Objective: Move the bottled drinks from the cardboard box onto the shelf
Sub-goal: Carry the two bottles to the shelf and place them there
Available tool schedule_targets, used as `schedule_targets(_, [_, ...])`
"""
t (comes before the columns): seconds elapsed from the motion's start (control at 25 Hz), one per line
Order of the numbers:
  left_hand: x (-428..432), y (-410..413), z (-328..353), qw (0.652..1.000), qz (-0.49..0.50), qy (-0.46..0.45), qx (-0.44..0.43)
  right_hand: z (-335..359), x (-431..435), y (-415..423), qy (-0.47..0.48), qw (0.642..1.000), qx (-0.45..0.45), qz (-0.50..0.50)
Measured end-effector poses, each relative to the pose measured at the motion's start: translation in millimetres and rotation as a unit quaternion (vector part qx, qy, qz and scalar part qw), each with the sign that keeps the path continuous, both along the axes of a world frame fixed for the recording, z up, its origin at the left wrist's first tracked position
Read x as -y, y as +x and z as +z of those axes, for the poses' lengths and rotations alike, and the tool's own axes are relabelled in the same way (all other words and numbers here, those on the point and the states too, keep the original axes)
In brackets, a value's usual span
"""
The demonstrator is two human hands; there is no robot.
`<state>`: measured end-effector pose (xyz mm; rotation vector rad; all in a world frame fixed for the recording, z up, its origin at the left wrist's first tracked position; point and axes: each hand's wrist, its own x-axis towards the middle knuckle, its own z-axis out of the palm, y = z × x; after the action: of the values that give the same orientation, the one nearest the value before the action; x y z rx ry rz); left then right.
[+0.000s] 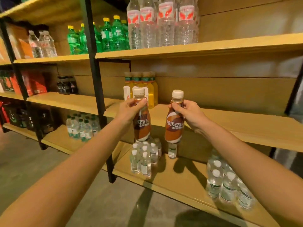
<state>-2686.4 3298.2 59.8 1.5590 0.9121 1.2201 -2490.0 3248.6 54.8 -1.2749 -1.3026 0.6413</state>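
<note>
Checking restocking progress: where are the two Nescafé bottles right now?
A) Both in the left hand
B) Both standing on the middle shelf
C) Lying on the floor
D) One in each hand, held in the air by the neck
D: the left hand grips one Nescafé bottle and the right hand the other, both short of the middle shelf.

so each hand's got one: left hand (131, 108) fingers (142, 102) wrap the neck of a brown-sleeved plastic coffee bottle with a cream cap (141, 117), right hand (188, 112) does the same with a second brown coffee bottle (174, 118) just to its right. Behind the left fingers, a cluster of yellow-orange drink bottles (144, 86) stands on the wooden middle shelf board (229, 118). Below both sets of fingers, small clear water bottles (145, 156) sit on the lower wooden shelf (172, 174)
</note>
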Motion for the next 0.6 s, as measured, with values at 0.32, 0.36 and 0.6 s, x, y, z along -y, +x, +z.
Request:
schedule_targets(0.32, [-128.4,30.4,12.3,0.989,-0.144,0.005,-0.016,21.0,-63.1,-4.0,0.009,0.989,-0.026,-0.144])
schedule_targets(0.36, [-135.7,35.8,14.4,0.987,-0.158,0.002,-0.015,22.0,-69.4,-5.0,0.009,0.987,-0.024,-0.156])
schedule_targets(0.6, [-172.8,71.4,13.9,0.98,-0.196,-0.019,-0.011,19.5,-110.0,3.6,-0.009,0.979,-0.01,-0.205])
